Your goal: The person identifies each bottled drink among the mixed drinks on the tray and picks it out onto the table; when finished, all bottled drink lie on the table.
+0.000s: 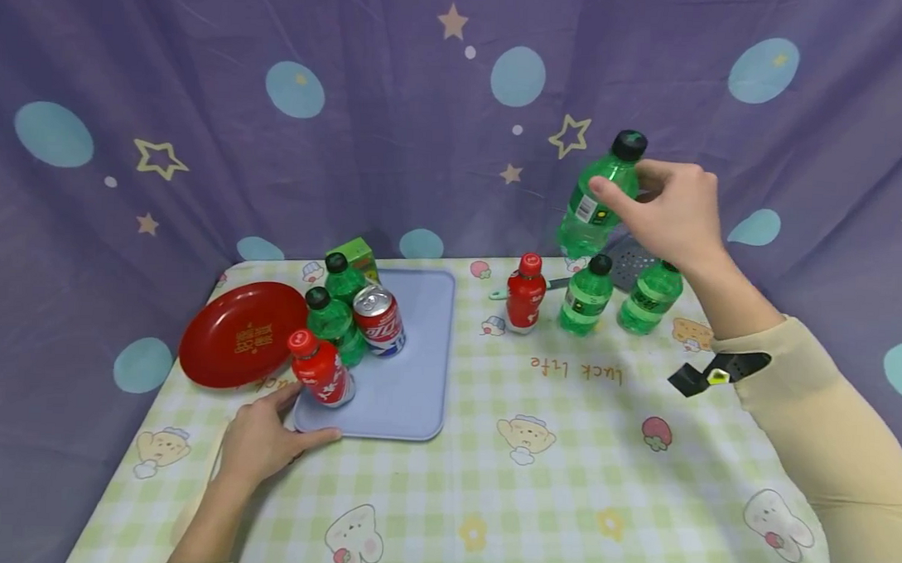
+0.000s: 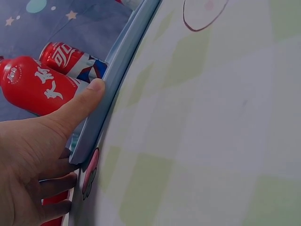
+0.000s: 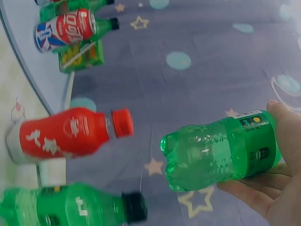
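My right hand (image 1: 681,208) grips a green soda bottle (image 1: 599,204) with a black cap, thumb on one side and fingers behind. The bottle is tilted, in the air above the back right of the table. At the near left corner of a light blue tray (image 1: 417,388), my left hand (image 1: 262,436) holds the rim, thumb along the front edge and fingers at the left side. On that tray stand a red bottle (image 1: 321,372), a red, white and blue can (image 1: 379,320) and two green bottles (image 1: 335,323). Under the raised bottle in the head view stand another red bottle (image 1: 525,296) and two green bottles (image 1: 586,296).
A red plate (image 1: 218,331) with gold writing lies left of the tray. Behind the tray's bottles shows a green box (image 1: 358,253). A dark perforated utensil (image 1: 631,261) with a pale green handle lies behind the right-hand bottles. A purple curtain (image 1: 395,164) hangs along the table's back edge.
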### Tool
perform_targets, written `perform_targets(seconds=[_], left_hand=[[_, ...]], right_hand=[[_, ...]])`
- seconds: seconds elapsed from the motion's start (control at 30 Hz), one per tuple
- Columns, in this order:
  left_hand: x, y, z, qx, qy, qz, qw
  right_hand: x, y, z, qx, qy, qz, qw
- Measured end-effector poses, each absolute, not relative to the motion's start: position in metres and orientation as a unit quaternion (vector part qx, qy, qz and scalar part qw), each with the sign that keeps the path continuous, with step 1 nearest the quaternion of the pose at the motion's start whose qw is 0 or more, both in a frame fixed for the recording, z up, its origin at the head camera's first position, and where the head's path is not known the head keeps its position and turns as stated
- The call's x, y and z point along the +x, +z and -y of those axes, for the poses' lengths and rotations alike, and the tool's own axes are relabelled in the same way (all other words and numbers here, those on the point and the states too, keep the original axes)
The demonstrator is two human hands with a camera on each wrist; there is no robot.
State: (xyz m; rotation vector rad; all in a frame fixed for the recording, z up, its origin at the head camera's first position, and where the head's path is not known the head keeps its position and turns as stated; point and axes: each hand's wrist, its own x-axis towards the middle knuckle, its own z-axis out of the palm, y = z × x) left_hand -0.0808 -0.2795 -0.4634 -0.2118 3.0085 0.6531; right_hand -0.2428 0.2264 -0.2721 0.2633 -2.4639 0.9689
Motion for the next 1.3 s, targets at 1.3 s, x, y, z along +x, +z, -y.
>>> perform_targets(seconds=[1.3], left_hand=[[-0.08, -0.464, 0.281, -0.068, 0.218, -0.973, 0.02]], right_hand=[[-0.237, -0.297, -0.375, -0.134, 0.271, 0.929, 0.212]])
